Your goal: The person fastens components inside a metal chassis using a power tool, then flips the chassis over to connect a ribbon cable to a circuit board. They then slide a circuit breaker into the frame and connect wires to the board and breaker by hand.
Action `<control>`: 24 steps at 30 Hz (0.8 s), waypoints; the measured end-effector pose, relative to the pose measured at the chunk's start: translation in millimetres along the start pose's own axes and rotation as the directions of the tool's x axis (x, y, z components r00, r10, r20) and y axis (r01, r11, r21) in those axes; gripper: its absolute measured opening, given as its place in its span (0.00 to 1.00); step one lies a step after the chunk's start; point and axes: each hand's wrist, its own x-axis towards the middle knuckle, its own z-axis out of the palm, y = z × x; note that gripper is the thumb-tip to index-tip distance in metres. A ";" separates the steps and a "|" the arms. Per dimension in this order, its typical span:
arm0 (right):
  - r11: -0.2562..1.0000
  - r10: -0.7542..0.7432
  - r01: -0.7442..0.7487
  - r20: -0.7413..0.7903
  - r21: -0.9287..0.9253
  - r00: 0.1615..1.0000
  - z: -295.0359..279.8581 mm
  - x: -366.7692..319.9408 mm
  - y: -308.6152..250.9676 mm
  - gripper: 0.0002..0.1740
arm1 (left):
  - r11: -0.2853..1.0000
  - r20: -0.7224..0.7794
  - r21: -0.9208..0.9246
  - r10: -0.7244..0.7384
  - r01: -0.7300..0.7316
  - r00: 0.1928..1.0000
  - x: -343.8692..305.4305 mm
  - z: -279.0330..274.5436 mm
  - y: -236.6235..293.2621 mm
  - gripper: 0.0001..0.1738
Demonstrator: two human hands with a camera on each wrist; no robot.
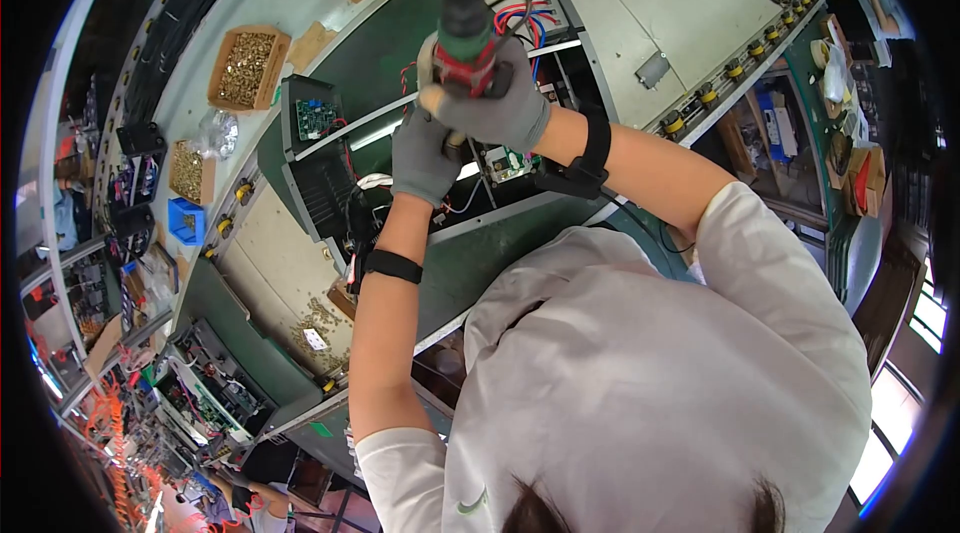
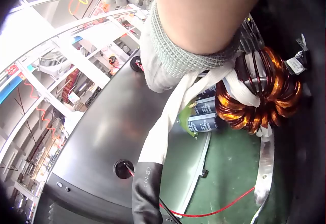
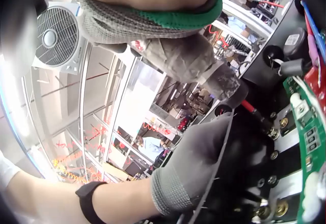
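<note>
Your gloved right hand (image 1: 500, 98) has its fingers wrapped around the power screwdriver (image 1: 466, 58), its bit (image 3: 261, 118) down at a screw inside the open metal chassis (image 1: 505, 221), beside the green circuit board (image 3: 309, 145). Your gloved left hand (image 1: 422, 158) is near the bit; whether its fingers grip anything, you can't tell.

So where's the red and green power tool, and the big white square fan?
Red and green power tool (image 1: 466, 40), head view: its green part.
Big white square fan (image 3: 49, 38), right wrist view: its round middle.
</note>
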 end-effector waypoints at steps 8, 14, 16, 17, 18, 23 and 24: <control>0.967 0.062 -0.128 0.286 0.219 0.956 -19.8 0.1 4.4 0.21 | 0.999 0.047 -0.044 -0.014 0.016 0.999 1.2 -2.1 0.5 0.18; 0.989 -0.082 0.051 0.236 0.136 0.968 -8.2 0.6 4.1 0.17 | 0.997 -0.075 -0.071 0.039 -0.044 0.996 1.3 7.7 -7.1 0.19; 0.985 -0.077 0.040 0.221 0.168 0.972 -8.1 -1.6 2.8 0.18 | 0.997 -0.028 -0.077 0.025 -0.027 0.999 1.5 7.7 -7.2 0.19; 0.979 -0.071 0.029 0.205 0.202 0.976 -7.8 -1.9 2.3 0.19 | 0.997 -0.033 -0.077 0.022 -0.025 0.999 2.3 8.1 -7.5 0.19; 0.979 -0.072 0.029 0.210 0.202 0.975 -8.1 -2.1 1.6 0.19 | 0.996 -0.014 -0.091 0.006 -0.007 1.000 2.5 8.9 -8.0 0.19; 0.985 0.001 -0.037 0.211 0.167 0.978 -6.3 -3.5 -4.2 0.12 | 0.999 0.050 -0.035 0.001 0.001 0.999 1.7 6.4 -8.7 0.20; 0.985 -0.001 -0.036 0.212 0.168 0.977 -5.5 -4.1 -4.3 0.12 | 0.999 0.029 -0.039 0.015 -0.014 0.999 2.2 6.6 -8.4 0.20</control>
